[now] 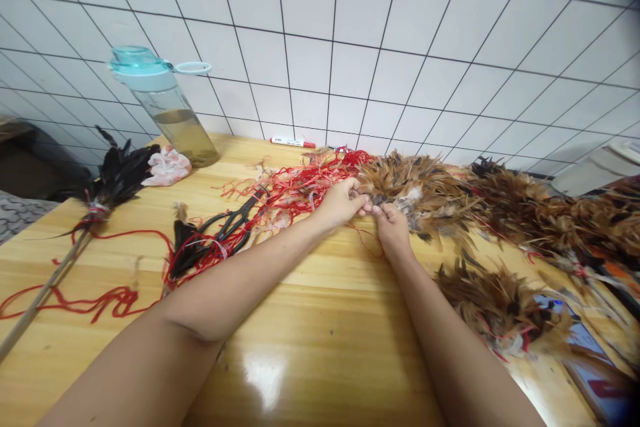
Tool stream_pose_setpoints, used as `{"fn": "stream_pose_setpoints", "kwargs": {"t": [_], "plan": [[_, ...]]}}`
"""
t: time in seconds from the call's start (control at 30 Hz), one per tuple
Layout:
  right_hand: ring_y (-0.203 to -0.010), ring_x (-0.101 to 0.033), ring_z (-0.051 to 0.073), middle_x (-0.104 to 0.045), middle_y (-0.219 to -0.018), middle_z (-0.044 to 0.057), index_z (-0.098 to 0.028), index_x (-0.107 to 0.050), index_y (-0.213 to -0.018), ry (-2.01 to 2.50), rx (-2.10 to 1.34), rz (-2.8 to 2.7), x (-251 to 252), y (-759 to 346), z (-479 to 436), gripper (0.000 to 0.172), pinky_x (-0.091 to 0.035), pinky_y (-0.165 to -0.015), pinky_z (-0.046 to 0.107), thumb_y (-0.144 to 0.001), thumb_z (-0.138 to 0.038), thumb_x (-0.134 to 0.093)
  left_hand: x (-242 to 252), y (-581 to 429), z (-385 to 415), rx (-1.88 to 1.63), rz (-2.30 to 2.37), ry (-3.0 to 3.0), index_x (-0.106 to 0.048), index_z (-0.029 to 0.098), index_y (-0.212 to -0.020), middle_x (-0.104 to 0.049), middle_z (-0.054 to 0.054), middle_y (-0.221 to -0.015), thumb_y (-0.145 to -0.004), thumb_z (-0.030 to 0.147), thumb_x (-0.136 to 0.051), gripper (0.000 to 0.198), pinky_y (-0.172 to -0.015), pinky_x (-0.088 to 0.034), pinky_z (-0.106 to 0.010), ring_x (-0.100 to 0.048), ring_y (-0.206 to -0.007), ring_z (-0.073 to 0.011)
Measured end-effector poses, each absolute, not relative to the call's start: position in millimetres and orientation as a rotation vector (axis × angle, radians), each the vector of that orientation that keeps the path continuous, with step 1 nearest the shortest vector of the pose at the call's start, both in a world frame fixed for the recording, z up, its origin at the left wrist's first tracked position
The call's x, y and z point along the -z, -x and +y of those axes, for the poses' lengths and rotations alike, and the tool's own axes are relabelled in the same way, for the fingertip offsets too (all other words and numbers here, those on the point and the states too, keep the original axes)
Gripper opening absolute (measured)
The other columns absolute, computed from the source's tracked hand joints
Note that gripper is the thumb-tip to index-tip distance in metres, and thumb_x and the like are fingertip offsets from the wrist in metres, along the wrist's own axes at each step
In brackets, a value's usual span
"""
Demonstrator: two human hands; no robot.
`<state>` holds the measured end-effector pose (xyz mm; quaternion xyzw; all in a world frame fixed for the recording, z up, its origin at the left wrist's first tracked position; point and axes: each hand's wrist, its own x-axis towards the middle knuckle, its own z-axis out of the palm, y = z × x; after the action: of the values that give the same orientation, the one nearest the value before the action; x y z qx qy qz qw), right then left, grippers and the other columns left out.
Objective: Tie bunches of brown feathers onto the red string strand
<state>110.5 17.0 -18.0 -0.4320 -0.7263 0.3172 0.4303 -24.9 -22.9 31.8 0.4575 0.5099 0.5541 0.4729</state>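
My left hand (344, 203) and my right hand (391, 225) meet over the middle of the table, fingers closed in a pinch. Between their fingertips is the grey-brown fluffy edge of a bundle of brown feathers (425, 190). How much each hand grips is partly hidden by the fingers. A thin reddish thread (367, 243) loops on the table just below the hands. Behind my left wrist lies a tangled heap of red string (310, 177). Black-handled scissors (233, 220) rest to its left, partly covered by red strands.
At left stand a bottle (185, 127) with amber liquid, a crumpled tissue (167, 167) and a black feather duster (117, 177) on a stick. More brown feathers (545, 207) lie at right, near a phone (590, 347). A marker (293, 143) lies by the tiled wall (310, 60).
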Motion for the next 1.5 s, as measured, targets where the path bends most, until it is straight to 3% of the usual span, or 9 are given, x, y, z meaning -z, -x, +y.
{"fn": "stream_pose_setpoints", "kwargs": {"t": [0.3, 0.5, 0.77, 1.17, 1.5], "plan": [[-0.065, -0.043, 0.016, -0.046, -0.063, -0.001, -0.021, -0.045, -0.059, 1.051, -0.723, -1.909, 15.1, -111.7, 17.4, 0.024, -0.036, -0.066, 0.029, -0.078, -0.035, -0.044, -26.0, 25.4, -21.1, -1.372, 1.179, -1.178, -0.045, 0.015, -0.075, -0.060, 0.003, -0.060, -0.075, 0.006, -0.058, 0.015, -0.056, -0.045, -0.018, -0.058, -0.055, -0.0067], [-0.064, -0.042, 0.016, -0.046, -0.062, 0.000, -0.022, -0.042, -0.060, 1.073, -0.696, -1.848, 15.9, -111.2, 16.0, 0.026, -0.037, -0.064, 0.029, -0.080, -0.037, -0.040, -19.7, 25.9, -23.2, -1.291, 1.144, -1.068, -0.048, 0.012, -0.074, -0.064, -0.003, -0.066, -0.073, 0.019, -0.070, 0.023, -0.054, -0.042, -0.019, -0.055, -0.053, -0.0059], [-0.063, -0.041, 0.017, -0.042, -0.061, -0.001, -0.023, -0.035, -0.058, 1.081, -0.617, -1.903, 13.5, -111.0, 14.7, 0.023, -0.036, -0.063, 0.030, -0.080, -0.032, -0.038, -14.2, 22.9, -20.2, -1.293, 1.154, -0.983, -0.058, 0.008, -0.071, -0.064, -0.003, -0.064, -0.067, 0.013, -0.073, 0.017, -0.053, -0.042, -0.019, -0.057, -0.055, -0.0068], [-0.066, -0.043, 0.019, -0.045, -0.067, 0.004, -0.023, -0.037, -0.061, 1.088, -0.431, -2.038, 13.8, -108.1, 8.9, 0.017, -0.033, -0.060, 0.031, -0.078, -0.021, -0.036, -17.4, 22.3, -21.2, -1.329, 1.025, -0.983, -0.060, 0.008, -0.073, -0.064, -0.002, -0.063, -0.052, 0.026, -0.083, 0.036, -0.058, -0.045, -0.022, -0.060, -0.058, -0.0104], [-0.071, -0.049, 0.019, -0.053, -0.071, 0.003, -0.021, -0.052, -0.069, 0.985, -0.549, -2.073, 14.3, -108.8, 8.0, 0.020, -0.037, -0.067, 0.031, -0.084, -0.030, -0.043, -13.8, 29.9, -17.5, -1.327, 1.136, -1.034, -0.060, 0.008, -0.072, -0.061, -0.002, -0.060, -0.066, 0.022, -0.073, 0.019, -0.054, -0.042, -0.020, -0.054, -0.052, -0.0078]]}}
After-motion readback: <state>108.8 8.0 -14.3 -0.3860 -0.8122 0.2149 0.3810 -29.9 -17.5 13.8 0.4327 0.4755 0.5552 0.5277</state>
